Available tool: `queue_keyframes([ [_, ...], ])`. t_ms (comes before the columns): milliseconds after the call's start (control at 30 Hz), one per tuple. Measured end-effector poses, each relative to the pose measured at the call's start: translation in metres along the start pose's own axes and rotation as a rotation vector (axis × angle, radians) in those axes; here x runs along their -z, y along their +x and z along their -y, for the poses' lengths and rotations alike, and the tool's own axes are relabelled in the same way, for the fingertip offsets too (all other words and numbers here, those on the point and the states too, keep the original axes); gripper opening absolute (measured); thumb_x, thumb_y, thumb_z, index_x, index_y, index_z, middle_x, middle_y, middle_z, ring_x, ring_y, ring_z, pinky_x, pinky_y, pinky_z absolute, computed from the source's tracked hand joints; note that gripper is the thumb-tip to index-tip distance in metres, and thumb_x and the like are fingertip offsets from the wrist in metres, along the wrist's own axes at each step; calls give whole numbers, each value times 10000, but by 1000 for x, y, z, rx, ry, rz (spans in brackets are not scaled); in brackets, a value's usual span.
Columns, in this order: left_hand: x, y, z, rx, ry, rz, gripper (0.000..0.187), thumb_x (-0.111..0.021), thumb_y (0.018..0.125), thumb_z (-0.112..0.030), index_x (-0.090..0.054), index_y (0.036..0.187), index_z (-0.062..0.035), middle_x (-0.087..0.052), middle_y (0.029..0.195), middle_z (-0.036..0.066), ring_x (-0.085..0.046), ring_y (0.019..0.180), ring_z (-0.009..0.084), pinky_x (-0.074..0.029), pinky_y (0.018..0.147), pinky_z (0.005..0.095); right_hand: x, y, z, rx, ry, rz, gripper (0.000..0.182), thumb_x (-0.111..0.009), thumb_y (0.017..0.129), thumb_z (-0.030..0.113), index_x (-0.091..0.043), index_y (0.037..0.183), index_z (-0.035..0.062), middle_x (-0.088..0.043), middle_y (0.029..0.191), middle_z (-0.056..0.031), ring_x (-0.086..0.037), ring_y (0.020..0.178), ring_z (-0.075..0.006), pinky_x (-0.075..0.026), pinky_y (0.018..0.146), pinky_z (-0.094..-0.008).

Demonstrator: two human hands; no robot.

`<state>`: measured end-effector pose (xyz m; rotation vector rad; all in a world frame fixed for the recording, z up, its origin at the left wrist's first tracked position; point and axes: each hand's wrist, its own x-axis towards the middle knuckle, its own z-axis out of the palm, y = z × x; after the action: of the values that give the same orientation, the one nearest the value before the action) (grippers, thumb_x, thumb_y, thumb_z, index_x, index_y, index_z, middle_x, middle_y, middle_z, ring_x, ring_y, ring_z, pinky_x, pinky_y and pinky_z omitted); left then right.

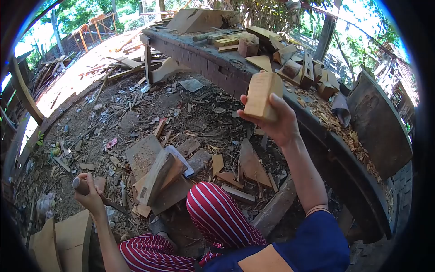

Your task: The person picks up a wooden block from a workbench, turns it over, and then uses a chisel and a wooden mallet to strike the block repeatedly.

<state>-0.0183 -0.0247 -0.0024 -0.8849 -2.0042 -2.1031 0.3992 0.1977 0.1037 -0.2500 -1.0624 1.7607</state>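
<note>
Beside a long, dark, weathered wooden workbench (195, 56), a bare right hand (284, 121) holds up a pale tan, squared wooden block (259, 97).

The workbench curves from 11 round to 4 o'clock, bearing a jumbled heap of tan and brown wood offcuts (283, 54) between 1 and 2. Flat brown wooden boards (156, 179) lie slanted on the littered ground at 8. The block is in the air between 1 and 2 o'clock; the right hand's fingers are parted to its width, thumb against its right side, fingertips showing at its left edge. Farther out at 8 o'clock, the bare left hand (94, 198) curls closed around a round-ended brown wooden handle (81, 186), the rest of it hard to make out.
</note>
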Motion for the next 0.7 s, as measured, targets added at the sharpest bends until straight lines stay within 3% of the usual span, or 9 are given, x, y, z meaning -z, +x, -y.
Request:
queue_keyframes([
  [33,0,1,2,-16,1,18,85,-631,946,-121,-584,901,-66,-483,627,-32,-444,460,31,-321,395,200,-2,-1,-1,74,-160,18,718,-658,881,353,-308,1430,50,-515,1184,-162,-619,1065,-307,-571,881,-447],
  [133,1,2,5,-34,-12,39,87,-633,946,-121,-585,905,-60,-481,628,-32,-445,462,33,-322,397,202,4,1,-3,50,-187,55,776,-706,826,306,-292,1437,68,-497,1181,-132,-603,1101,-315,-535,938,-479],
  [267,1,0,4,-11,-42,44,87,-631,947,-122,-584,909,-58,-481,629,-31,-443,462,36,-318,399,204,2,1,-9,27,-153,-12,761,-702,821,308,-315,1422,44,-516,1171,-148,-599,1105,-319,-539,926,-472],
  [433,6,-1,4,4,-6,34,82,-628,948,-120,-582,918,-58,-487,634,-28,-438,460,37,-318,397,204,1,-2,-16,-124,156,-195,636,-647,862,290,-391,1365,-3,-566,1200,-193,-582,1137,-305,-532,936,-491],
  [533,7,-2,3,27,-27,22,83,-628,948,-121,-582,921,-57,-491,639,-27,-437,460,35,-322,396,204,1,0,-27,-93,29,-367,619,-644,836,286,-407,1324,-12,-566,1158,-184,-606,1085,-291,-556,892,-476],
  [700,9,-2,6,43,-36,21,86,-629,947,-122,-583,916,-56,-491,642,-29,-440,464,32,-326,397,201,1,-3,-34,-111,60,-238,628,-625,827,278,-408,1343,-6,-569,1161,-175,-607,1071,-278,-561,888,-437],
])
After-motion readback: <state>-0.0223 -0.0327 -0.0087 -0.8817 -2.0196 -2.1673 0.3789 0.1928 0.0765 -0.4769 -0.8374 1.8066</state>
